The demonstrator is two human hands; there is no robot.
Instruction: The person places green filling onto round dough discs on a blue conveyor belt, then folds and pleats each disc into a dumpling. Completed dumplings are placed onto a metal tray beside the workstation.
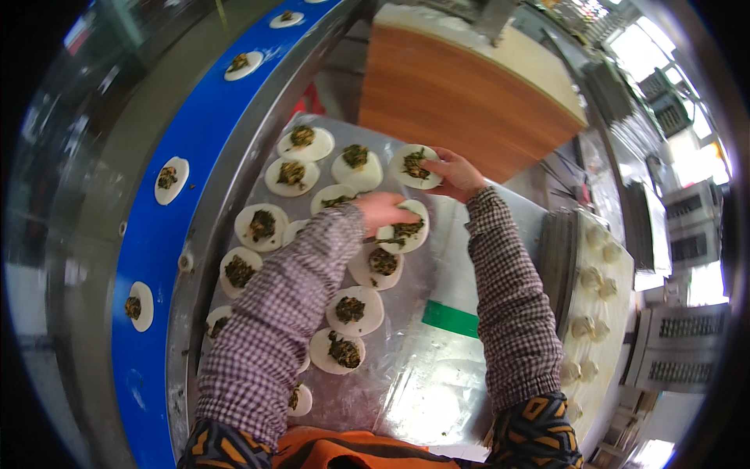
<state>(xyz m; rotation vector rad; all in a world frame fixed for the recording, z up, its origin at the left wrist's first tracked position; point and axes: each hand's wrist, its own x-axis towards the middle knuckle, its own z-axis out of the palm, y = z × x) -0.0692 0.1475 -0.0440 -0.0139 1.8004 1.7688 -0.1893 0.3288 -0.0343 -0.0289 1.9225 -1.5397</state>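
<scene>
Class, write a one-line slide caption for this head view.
Two hands, left hand and right hand, pick filled dumpling wrappers off a steel table.

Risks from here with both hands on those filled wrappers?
1. The left hand reaches across tightly packed filled wrappers; the checked sleeve hangs right over several and could drag filling or crease the dough.
2. The right hand holds a wrapper at the metal sheet's far edge; a slip might drop it off.
3. The neighbouring wrappers touch or overlap, so they may stick together.
</scene>
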